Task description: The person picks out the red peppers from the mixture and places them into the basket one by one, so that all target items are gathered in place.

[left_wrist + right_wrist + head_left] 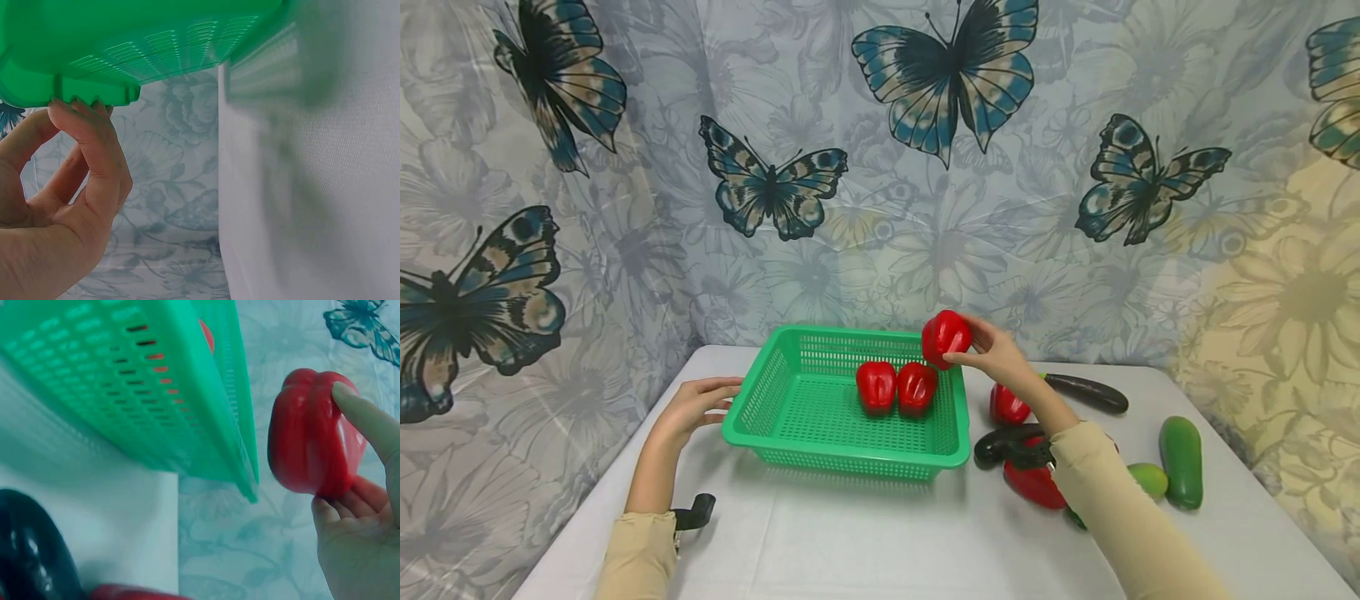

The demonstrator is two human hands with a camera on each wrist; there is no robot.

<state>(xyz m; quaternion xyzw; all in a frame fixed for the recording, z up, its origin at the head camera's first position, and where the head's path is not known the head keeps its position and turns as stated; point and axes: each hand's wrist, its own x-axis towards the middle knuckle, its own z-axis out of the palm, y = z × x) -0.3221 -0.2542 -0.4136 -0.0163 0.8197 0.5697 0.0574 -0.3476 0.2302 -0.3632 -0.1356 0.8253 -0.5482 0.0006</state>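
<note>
My right hand (pixel 996 357) holds a red bell pepper (pixel 945 338) above the back right corner of a green plastic basket (pixel 850 457). In the right wrist view, thumb and fingers grip opposite sides of that pepper (pixel 312 434), beside the basket wall (pixel 125 375). Two more red bell peppers, a left one (pixel 876 387) and a right one (pixel 917 389), sit side by side on the basket floor. At the basket's left rim is my left hand (pixel 696 408); its fingertips touch the rim from outside, with the fingers loosely bent in the left wrist view (pixel 81 169).
Right of the basket, on the white table (pixel 820 533), lie another red pepper (pixel 1007 407), a dark eggplant (pixel 1088 392), a green cucumber-like vegetable (pixel 1182 462), a smaller green one (pixel 1148 479) and a red item (pixel 1033 485) partly under my right arm. Butterfly-patterned cloth (pixel 880 267) hangs behind.
</note>
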